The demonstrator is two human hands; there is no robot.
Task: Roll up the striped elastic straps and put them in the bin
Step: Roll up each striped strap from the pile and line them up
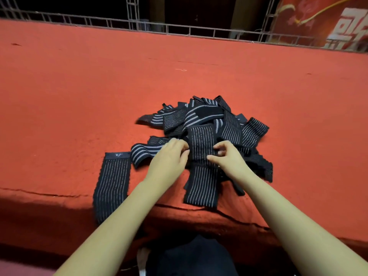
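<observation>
Fingers (pixel 183 146): curled on left hand (pixel 170 156) and right hand (pixel 228 158), pinching one strap (pixel 201 139) by its edges.
Risk: tangled pile (pixel 231 126) may snag, dragging neighbours along.

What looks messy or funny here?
The striped straps lie in a tangled heap on the red cloth, none rolled. One left strap droops over the cloth's front edge. The left hand and right hand hold the middle strap.

surface: red cloth-covered table (pixel 79 86) | behind: metal grid railing (pixel 179 29), dark beyond | right: red banner (pixel 328 20)
</observation>
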